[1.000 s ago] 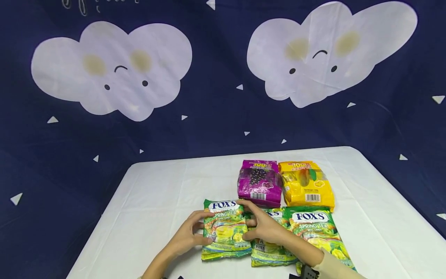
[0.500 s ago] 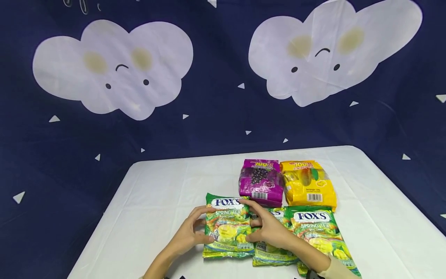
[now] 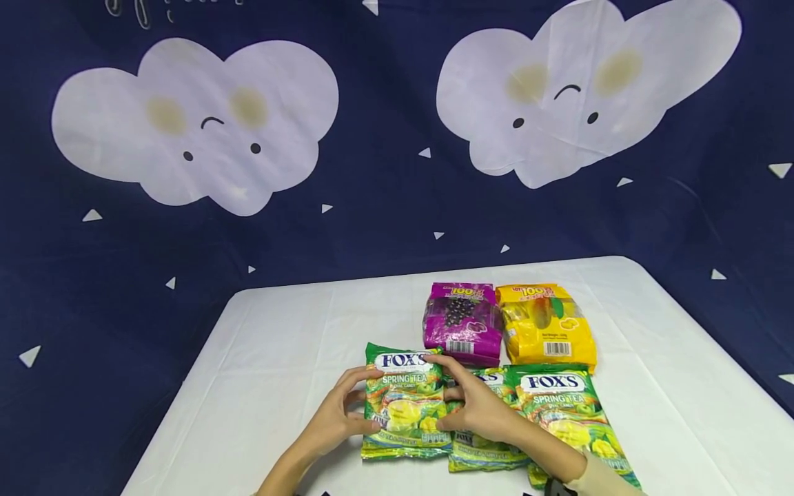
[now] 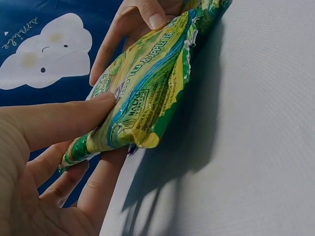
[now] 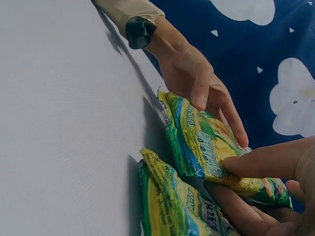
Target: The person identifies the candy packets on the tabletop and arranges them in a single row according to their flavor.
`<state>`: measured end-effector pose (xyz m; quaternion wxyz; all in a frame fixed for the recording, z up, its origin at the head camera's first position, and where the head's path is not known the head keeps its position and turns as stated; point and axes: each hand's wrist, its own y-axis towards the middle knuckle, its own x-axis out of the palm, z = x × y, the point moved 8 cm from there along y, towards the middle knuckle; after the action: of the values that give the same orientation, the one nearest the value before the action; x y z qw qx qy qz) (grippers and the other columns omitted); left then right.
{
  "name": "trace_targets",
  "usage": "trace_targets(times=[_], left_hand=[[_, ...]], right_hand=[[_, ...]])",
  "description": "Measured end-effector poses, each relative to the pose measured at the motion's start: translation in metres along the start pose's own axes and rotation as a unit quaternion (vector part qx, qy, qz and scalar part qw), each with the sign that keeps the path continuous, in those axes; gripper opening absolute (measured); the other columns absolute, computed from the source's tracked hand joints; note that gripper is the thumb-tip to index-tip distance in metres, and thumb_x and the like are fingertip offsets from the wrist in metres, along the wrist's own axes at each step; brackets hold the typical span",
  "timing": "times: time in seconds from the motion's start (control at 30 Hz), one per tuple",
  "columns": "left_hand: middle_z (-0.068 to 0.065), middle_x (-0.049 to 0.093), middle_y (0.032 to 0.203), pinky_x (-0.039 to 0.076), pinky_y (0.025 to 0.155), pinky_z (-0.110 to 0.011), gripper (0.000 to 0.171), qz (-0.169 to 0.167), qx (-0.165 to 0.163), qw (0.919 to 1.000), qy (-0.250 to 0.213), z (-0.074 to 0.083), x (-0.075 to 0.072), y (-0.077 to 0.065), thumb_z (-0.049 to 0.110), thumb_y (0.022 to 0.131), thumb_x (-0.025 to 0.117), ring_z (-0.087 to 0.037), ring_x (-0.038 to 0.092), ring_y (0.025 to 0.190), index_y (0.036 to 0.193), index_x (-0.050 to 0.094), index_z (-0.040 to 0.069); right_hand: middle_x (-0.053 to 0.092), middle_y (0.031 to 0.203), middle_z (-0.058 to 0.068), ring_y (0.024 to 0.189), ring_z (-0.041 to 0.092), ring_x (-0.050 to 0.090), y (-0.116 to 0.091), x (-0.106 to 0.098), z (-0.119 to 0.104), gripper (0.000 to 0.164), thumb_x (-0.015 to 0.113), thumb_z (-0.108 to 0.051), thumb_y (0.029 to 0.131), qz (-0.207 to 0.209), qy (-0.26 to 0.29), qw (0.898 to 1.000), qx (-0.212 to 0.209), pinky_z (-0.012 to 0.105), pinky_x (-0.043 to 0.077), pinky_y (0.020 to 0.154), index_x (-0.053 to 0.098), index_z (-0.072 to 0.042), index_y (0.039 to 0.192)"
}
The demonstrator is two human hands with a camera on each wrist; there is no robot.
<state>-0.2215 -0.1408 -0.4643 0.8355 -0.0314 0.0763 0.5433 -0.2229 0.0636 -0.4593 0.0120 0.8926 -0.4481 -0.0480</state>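
Observation:
Between both hands is a green and yellow candy bag (image 3: 403,406) lettered FOX'S Spring Tea. My left hand (image 3: 338,417) grips its left edge, thumb in front and fingers behind, as the left wrist view shows. At the right edge, my right hand (image 3: 474,406) pinches the bag the same way, thumb on the printed face. In the left wrist view the held candy bag (image 4: 142,83) is tilted, with a shadow on the white cloth below it. A second FOX'S bag (image 3: 484,458) lies just right of it, partly hidden by my right hand and forearm.
A third FOX'S bag (image 3: 555,427) lies farther right, beneath my right forearm. Behind stand a purple candy bag (image 3: 462,327) and a yellow candy bag (image 3: 547,327) side by side. The white-covered table (image 3: 279,331) ends at a dark blue cloud-print backdrop (image 3: 384,241).
Over the last second both hands have raised the held bag slightly, its top edge shifting up and a little right. It has barely moved in the last half second. The other bags stay put.

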Motion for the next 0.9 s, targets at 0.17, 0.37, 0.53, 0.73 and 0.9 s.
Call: trace_targets(times=[0.17,0.37,0.53,0.73,0.9], left_hand=[[-0.009,0.030,0.148,0.055,0.082,-0.040,0.077,-0.001,-0.002,1.0000,0.002,-0.001,0.000,0.001,-0.002,0.069,0.081,-0.040,0.047,0.117,0.138,0.051,0.017],[-0.009,0.029,0.149,0.054,0.082,-0.039,0.075,-0.004,-0.002,0.9999,0.012,0.003,-0.009,0.000,0.000,0.072,0.081,-0.040,0.046,0.119,0.139,0.050,0.015],[-0.011,0.031,0.148,0.053,0.086,-0.039,0.074,0.008,0.000,0.9996,0.025,0.007,-0.030,0.002,0.001,0.073,0.080,-0.040,0.047,0.119,0.140,0.049,0.014],[-0.014,0.031,0.149,0.051,0.089,-0.036,0.074,0.020,0.004,0.9992,0.035,0.007,-0.058,0.006,0.001,0.074,0.080,-0.043,0.048,0.121,0.140,0.049,0.011],[-0.017,0.021,0.154,0.053,0.085,-0.036,0.075,0.023,-0.011,0.9996,0.008,-0.002,-0.078,0.010,-0.006,0.075,0.076,-0.043,0.050,0.121,0.142,0.044,0.005]], right_hand=[[0.021,0.144,0.021,0.067,0.012,0.049,0.000,0.000,0.000,0.100,0.073,0.012,0.074,0.001,-0.009,1.000,0.000,0.023,0.048,0.056,0.026,-0.029,0.151],[0.020,0.149,0.022,0.060,0.010,0.045,0.009,0.001,-0.001,0.099,0.074,0.011,0.073,0.010,-0.027,1.000,0.013,0.023,0.048,0.051,0.029,-0.033,0.150],[0.047,0.108,0.022,0.049,0.010,0.034,0.030,0.006,-0.009,0.095,0.072,0.010,0.077,0.007,-0.046,0.999,0.017,0.021,0.039,0.043,0.029,-0.032,0.150],[0.027,0.149,0.024,0.080,0.018,0.064,0.064,0.013,-0.014,0.092,0.065,0.018,0.078,-0.029,-0.003,1.000,0.012,0.036,0.057,0.062,0.026,-0.020,0.152],[0.032,0.140,0.022,0.068,0.017,0.060,0.089,0.020,-0.017,0.090,0.064,0.018,0.079,-0.035,-0.033,0.998,0.027,0.044,0.057,0.063,0.026,-0.018,0.152]])
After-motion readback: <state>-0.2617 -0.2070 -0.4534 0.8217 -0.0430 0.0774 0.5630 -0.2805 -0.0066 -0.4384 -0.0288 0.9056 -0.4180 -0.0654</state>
